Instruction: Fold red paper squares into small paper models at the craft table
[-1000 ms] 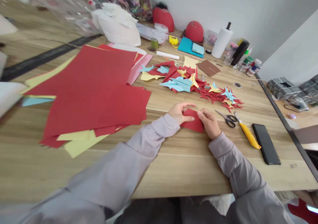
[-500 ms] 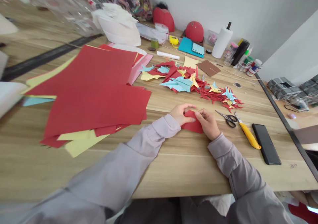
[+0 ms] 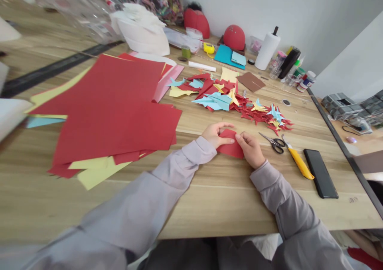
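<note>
A small piece of red paper is held between my two hands, just above or on the wooden table. My left hand grips its left side, thumb across the front and fingers curled behind the top. On the right, my right hand pinches the paper's upper right edge between thumb and fingers. Beyond my hands lies a heap of folded paper pieces in red, blue and yellow, among them a light blue folded piece. Scissors with black handles rest to the right of my right hand.
Large red paper sheets are stacked at the left over yellow ones. To the right lie a yellow utility knife and a black phone. Along the wall stand a white roll, a red dome and a yellow tape measure.
My left hand has shifted slightly up and left, and more of the red paper's face shows between the hands. My right hand has barely moved.
</note>
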Demonstrator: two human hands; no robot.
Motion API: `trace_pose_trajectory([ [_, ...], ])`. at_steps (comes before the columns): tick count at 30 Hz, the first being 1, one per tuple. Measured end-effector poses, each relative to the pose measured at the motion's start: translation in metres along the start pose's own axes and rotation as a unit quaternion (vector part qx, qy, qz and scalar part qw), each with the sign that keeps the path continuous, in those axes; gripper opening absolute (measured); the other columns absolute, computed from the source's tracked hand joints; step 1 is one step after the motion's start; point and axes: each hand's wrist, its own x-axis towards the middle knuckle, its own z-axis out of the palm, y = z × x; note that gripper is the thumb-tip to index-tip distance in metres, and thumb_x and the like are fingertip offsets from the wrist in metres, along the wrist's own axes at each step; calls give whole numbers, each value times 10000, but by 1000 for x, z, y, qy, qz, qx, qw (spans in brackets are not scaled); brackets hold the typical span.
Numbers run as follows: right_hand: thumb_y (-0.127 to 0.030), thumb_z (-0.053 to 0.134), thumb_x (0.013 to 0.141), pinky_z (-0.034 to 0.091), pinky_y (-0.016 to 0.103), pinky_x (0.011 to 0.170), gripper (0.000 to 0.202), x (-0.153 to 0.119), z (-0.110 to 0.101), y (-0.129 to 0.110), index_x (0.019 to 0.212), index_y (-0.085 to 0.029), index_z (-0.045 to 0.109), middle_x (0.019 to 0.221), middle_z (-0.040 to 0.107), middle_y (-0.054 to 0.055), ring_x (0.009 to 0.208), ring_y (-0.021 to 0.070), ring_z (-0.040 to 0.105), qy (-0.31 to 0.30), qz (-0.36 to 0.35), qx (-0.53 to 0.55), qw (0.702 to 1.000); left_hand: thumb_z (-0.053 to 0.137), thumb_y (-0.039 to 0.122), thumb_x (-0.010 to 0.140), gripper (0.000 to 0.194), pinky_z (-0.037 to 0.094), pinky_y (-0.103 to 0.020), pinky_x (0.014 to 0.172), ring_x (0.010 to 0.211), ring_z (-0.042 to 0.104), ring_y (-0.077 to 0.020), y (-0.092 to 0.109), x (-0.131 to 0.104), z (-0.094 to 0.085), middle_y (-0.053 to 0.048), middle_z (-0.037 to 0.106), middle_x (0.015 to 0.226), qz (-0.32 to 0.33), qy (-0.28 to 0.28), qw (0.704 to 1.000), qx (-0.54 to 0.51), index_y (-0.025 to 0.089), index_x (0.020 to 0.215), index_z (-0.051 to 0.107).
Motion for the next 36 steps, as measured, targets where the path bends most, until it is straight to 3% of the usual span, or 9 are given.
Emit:
trace_pose_trajectory([
  [3, -674, 500, 767, 300, 245, 499, 516, 1, 1, 1, 558, -212, 401, 537, 358, -54, 522, 94, 327, 5, -15, -21, 1000, 837, 210, 447, 651, 527, -295, 670, 661, 649, -160, 1, 1, -2, 0, 689, 687, -3, 12, 1000, -12, 120, 1047, 600],
  [11, -671, 494, 779, 344, 240, 421, 487, -3, 0, 2, 604, -221, 428, 506, 435, -49, 443, 101, 429, -55, 14, 4, 998, 867, 266, 407, 692, 523, -344, 734, 700, 654, -177, -2, 4, -4, -13, 693, 704, -12, 29, 999, -34, 125, 1032, 605],
  [16, -640, 552, 751, 315, 238, 476, 455, -1, 2, 3, 628, -211, 462, 547, 409, -54, 501, 89, 362, -5, -7, 17, 1000, 863, 283, 407, 605, 521, -344, 737, 687, 651, -173, -2, 4, -2, -17, 701, 719, 1, 47, 999, -14, 130, 946, 634],
  [21, -590, 590, 744, 311, 239, 500, 403, -1, 1, 5, 687, -200, 503, 565, 451, -51, 517, 88, 375, 7, 14, 53, 998, 847, 355, 429, 467, 523, -359, 767, 746, 662, -206, -1, 3, 0, -37, 708, 741, 22, 64, 998, 16, 119, 786, 660],
  [31, -529, 669, 705, 416, 253, 547, 358, -1, 1, 5, 770, -187, 585, 646, 616, -11, 559, 115, 518, 16, 56, 106, 993, 832, 442, 454, 509, 524, -368, 804, 814, 669, -230, -8, 4, 5, -73, 736, 830, 68, 102, 992, 38, 126, 828, 692],
  [36, -526, 689, 682, 434, 248, 544, 359, -1, 0, 7, 761, -188, 600, 637, 630, -15, 551, 117, 535, 37, 60, 111, 991, 802, 490, 495, 531, 517, -371, 835, 868, 664, -241, -6, 2, 8, -90, 739, 898, 92, 124, 987, 49, 126, 872, 716],
])
